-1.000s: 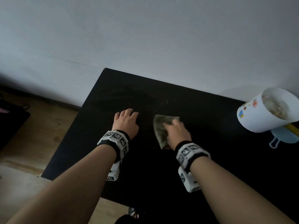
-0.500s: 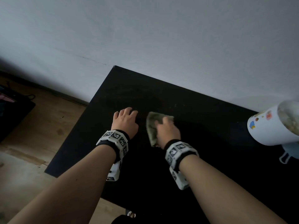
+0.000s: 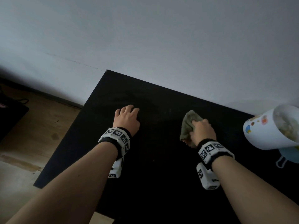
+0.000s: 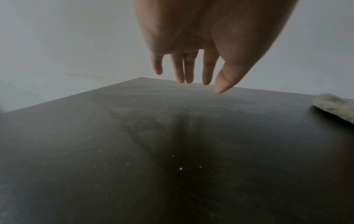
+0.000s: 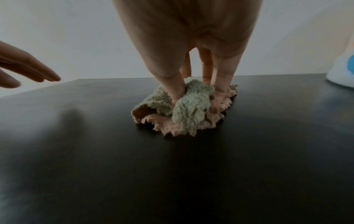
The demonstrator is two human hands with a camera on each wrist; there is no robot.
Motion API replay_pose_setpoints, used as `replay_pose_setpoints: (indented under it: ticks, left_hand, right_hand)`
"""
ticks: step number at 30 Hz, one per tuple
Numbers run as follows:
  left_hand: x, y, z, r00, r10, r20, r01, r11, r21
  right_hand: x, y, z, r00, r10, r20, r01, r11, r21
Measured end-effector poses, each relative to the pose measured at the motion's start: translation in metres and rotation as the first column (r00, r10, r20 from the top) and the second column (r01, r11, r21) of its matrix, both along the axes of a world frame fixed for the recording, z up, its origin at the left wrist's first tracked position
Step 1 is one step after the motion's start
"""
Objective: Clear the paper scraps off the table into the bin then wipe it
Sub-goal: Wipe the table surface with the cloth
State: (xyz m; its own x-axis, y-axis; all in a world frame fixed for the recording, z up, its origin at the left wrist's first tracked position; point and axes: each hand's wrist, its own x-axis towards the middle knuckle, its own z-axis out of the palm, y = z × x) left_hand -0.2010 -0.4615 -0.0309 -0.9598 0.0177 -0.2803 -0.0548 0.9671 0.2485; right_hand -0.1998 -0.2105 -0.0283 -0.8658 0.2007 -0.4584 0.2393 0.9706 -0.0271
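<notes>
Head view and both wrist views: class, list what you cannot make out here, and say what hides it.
- White bin: its right side is cut off by the head view's edge; the contents are blurred.
- Pale blue item beneath it: mostly hidden by the bin.
- Right hand grip on the cloth: fingertips are buried in folds in the right wrist view.
- Pale specks on the table: too small to identify.
</notes>
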Motion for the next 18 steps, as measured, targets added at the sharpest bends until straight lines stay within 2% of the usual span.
replay_pose_setpoints:
  ticks: [2,4,6,9,12,15,18]
  left_hand:
    - [-0.001,-0.003,-0.002,1.0,0.018,-0.007,-0.018,1.0,-0.003]
    - [-0.001,-0.008,-0.002,0.999,0.046,-0.005,-0.046,0.999,-0.005]
    - [-0.002,-0.014,-0.002,0.998,0.069,-0.008,-0.069,0.998,-0.005]
    - [-0.002,-0.02,-0.002,0.994,0.105,-0.036,-0.105,0.994,-0.005]
    - [-0.005,-0.023,0.0,0.99,0.133,-0.052,-0.134,0.991,-0.001]
    - [-0.014,-0.019,0.001,0.99,0.13,-0.05,-0.13,0.991,-0.005]
    - [-0.025,-0.007,0.0,0.995,0.095,-0.033,-0.095,0.995,0.001]
  right_hand:
    - [0.001,-0.007,-0.002,1.0,-0.021,-0.003,0.021,1.0,0.014]
    - [0.001,-0.028,-0.006,0.999,0.039,-0.034,-0.039,0.999,-0.018]
    - [-0.002,-0.056,-0.01,0.982,0.174,-0.077,-0.179,0.982,-0.059]
    - [-0.002,-0.112,-0.012,0.908,0.4,-0.127,-0.412,0.906,-0.094]
    - [-0.001,-0.144,-0.012,0.846,0.517,-0.13,-0.53,0.841,-0.108]
    - [-0.017,-0.123,-0.014,0.873,0.472,-0.124,-0.485,0.867,-0.114]
    - [-0.039,-0.066,-0.017,0.957,0.257,-0.131,-0.273,0.954,-0.121]
